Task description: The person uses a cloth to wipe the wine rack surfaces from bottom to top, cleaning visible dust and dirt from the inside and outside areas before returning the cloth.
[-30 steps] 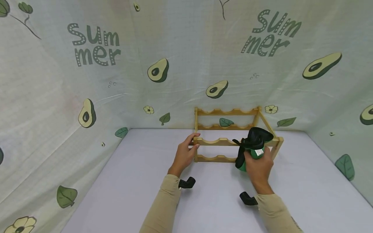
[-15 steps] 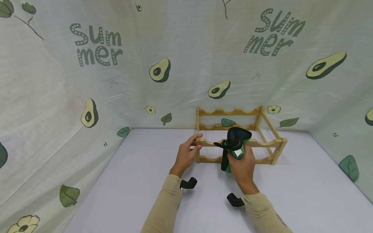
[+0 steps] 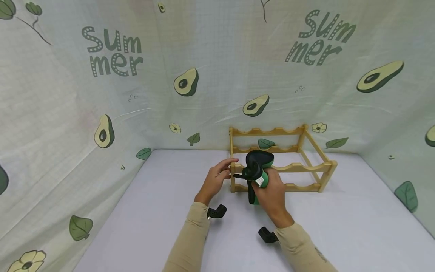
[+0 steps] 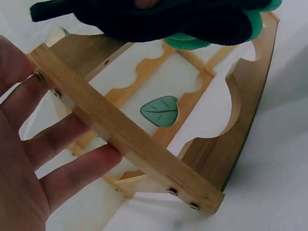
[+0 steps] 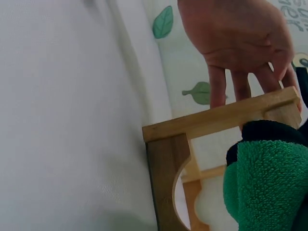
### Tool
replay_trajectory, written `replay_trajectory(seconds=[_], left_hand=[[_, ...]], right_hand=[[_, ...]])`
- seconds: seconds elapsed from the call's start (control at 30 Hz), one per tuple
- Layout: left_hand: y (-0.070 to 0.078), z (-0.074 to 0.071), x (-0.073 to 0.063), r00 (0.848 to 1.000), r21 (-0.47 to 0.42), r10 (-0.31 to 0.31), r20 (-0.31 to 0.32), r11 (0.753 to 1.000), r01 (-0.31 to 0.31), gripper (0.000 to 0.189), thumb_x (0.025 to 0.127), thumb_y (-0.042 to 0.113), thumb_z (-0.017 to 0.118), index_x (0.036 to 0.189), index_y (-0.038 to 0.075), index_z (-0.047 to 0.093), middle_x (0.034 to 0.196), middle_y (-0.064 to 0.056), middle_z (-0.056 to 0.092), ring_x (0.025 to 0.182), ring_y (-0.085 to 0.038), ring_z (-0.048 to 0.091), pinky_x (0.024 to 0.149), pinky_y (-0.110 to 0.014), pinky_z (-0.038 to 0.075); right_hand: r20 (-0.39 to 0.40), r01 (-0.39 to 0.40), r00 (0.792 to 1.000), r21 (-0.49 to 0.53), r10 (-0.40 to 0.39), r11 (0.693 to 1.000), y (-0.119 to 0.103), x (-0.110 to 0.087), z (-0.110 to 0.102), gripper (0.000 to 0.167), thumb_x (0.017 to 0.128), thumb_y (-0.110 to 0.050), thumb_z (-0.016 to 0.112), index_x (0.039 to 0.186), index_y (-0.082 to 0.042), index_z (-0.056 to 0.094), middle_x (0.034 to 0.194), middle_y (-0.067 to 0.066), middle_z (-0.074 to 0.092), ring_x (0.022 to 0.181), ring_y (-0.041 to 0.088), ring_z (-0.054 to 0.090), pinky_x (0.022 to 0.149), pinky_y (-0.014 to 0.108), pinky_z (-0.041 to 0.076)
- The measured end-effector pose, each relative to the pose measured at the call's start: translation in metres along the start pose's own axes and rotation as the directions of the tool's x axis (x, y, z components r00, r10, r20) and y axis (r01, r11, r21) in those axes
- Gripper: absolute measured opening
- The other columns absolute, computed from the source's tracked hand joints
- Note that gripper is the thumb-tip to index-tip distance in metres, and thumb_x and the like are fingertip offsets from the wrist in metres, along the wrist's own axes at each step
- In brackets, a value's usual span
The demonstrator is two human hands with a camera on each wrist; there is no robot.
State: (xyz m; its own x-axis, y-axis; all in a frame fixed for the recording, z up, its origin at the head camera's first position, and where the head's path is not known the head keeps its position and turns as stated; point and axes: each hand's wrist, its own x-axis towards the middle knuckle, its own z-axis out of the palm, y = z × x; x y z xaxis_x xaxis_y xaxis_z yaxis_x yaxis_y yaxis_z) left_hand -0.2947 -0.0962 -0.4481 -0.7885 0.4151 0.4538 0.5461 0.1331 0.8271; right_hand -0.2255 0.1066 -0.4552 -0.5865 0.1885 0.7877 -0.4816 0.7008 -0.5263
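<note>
A wooden bottle rack (image 3: 295, 168) with scalloped rails stands at the back of the table. My left hand (image 3: 217, 178) is at its left end; in the left wrist view its fairly straight fingers (image 4: 103, 159) touch the end post. My right hand (image 3: 272, 196) grips a bunched green-and-black cloth item (image 3: 255, 166) with a white label, held in front of the rack's left part. Green terry fabric (image 5: 269, 178) fills the lower right of the right wrist view. The right fingers are mostly hidden there, and the item's exact kind is unclear.
The white table (image 3: 163, 226) runs up to a hanging cloth backdrop (image 3: 217, 56) printed with avocados and leaves. The rack stands close to that backdrop. A black wrist mount (image 3: 217, 211) sticks out from the left sleeve, and another mount (image 3: 267, 235) from the right.
My right hand has carried the green-and-black cloth item leftward along the rack's front, from the right part to the left part. The left hand has stayed at the rack's left end.
</note>
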Motion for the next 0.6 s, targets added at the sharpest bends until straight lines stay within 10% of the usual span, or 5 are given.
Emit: replay_trajectory(seconds=[0.4, 0.6], left_hand=[[-0.005, -0.013, 0.009, 0.998, 0.169, 0.051, 0.046, 0.984, -0.058, 0.054, 0.097, -0.001, 0.035, 0.141, 0.02, 0.058, 0.153, 0.01, 0.045, 0.112, -0.014, 0.062, 0.089, -0.038, 0.052], [-0.007, -0.016, 0.008, 0.996, 0.138, 0.008, 0.083, 0.99, -0.02, 0.036, 0.109, 0.022, 0.038, 0.137, 0.022, 0.061, 0.156, 0.013, 0.04, 0.128, -0.012, 0.052, 0.095, -0.04, 0.049]], right_hand=[[0.283, 0.152, 0.949, -0.015, -0.142, 0.988, 0.006, -0.002, -0.02, 0.046, 0.066, -0.002, 0.089, 0.104, -0.006, 0.063, 0.094, 0.006, 0.061, 0.083, 0.02, 0.06, 0.072, 0.042, 0.054], [0.43, 0.279, 0.87, -0.022, -0.242, 0.96, 0.017, -0.009, -0.031, 0.04, 0.07, -0.004, 0.082, 0.107, -0.01, 0.067, 0.096, 0.0, 0.063, 0.078, 0.011, 0.058, 0.066, 0.034, 0.053]])
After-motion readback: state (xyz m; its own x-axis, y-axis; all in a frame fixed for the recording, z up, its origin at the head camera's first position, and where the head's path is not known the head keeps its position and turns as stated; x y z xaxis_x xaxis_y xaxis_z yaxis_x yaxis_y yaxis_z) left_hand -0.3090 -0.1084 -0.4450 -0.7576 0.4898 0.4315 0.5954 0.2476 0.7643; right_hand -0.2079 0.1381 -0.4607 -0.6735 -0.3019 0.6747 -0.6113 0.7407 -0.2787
